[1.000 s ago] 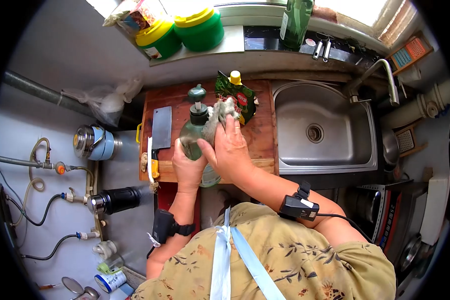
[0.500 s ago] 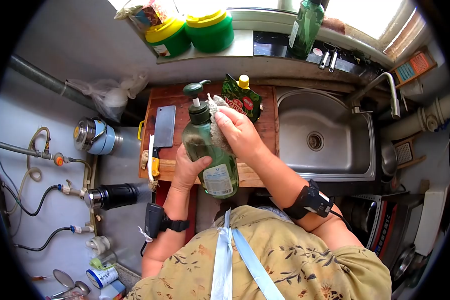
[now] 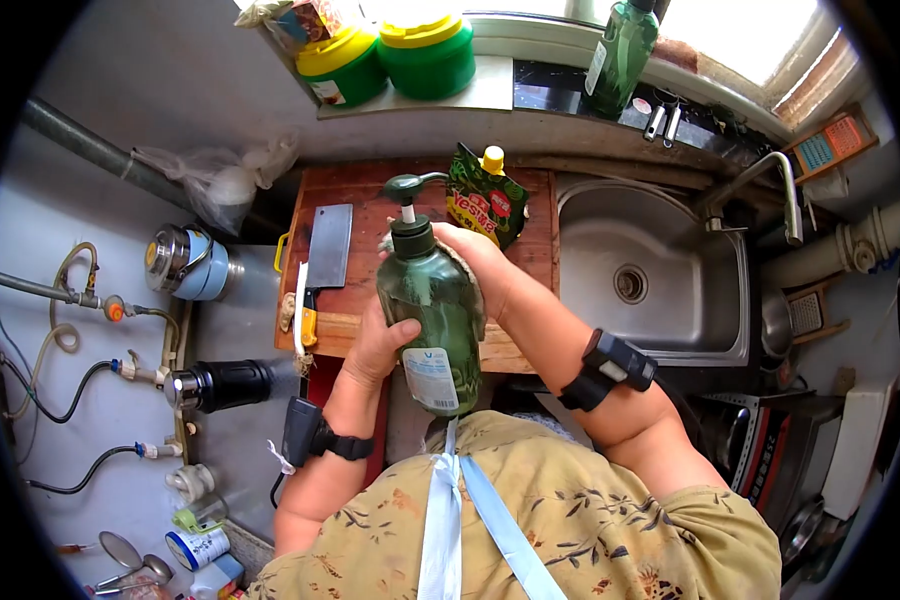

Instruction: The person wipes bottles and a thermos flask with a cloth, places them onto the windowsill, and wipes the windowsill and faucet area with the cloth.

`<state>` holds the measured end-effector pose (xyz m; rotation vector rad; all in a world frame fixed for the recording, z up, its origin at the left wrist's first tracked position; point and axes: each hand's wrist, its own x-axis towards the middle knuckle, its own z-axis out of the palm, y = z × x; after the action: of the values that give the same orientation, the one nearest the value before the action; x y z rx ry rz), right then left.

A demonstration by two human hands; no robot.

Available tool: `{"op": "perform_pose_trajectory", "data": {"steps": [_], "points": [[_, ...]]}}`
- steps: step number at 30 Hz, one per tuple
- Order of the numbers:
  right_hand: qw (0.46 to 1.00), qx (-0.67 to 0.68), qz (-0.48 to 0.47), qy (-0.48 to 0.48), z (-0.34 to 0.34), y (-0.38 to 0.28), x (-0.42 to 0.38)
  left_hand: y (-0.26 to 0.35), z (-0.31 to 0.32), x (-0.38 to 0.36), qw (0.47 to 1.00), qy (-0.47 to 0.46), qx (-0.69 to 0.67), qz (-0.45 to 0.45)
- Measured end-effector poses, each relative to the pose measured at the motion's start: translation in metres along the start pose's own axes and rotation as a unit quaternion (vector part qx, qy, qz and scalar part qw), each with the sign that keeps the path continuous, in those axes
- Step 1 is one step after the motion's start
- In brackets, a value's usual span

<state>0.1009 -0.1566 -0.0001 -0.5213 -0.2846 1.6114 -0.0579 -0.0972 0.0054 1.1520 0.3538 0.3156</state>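
A green pump bottle with a white label stands tilted slightly in front of my chest. My left hand grips its lower left side, thumb across the front. Behind the bottle's upper right side is my right hand, fingers mostly hidden. It presses a greyish cloth against the bottle; only the cloth's edge shows. Just beyond lies a dark pouch with a yellow cap on the wooden board. A cleaver rests on the board at the left.
A yellow-handled knife lies at the board's left edge. To the right are a steel sink and its faucet. Green tubs and another green bottle stand on the sill. A black flask is at left.
My right hand and the cloth have moved from the bottle's near right side round behind it. The bottle has turned slightly and is more upright, its pump spout pointing right.
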Motion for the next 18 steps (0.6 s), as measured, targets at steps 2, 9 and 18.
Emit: {"op": "perform_pose_trajectory", "data": {"steps": [2,9,18], "points": [[0.994,-0.039,-0.053,0.085,0.009,0.002,-0.009,-0.004,-0.004,0.002,0.999,0.043,-0.006,0.003],[0.819,-0.348,-0.396,0.227,0.008,0.033,-0.022,-0.003,0.000,0.011,0.992,0.083,0.078,0.057],[0.620,-0.509,-0.496,0.333,0.010,0.045,-0.037,-0.005,0.014,0.013,0.957,0.156,0.210,0.128]]}}
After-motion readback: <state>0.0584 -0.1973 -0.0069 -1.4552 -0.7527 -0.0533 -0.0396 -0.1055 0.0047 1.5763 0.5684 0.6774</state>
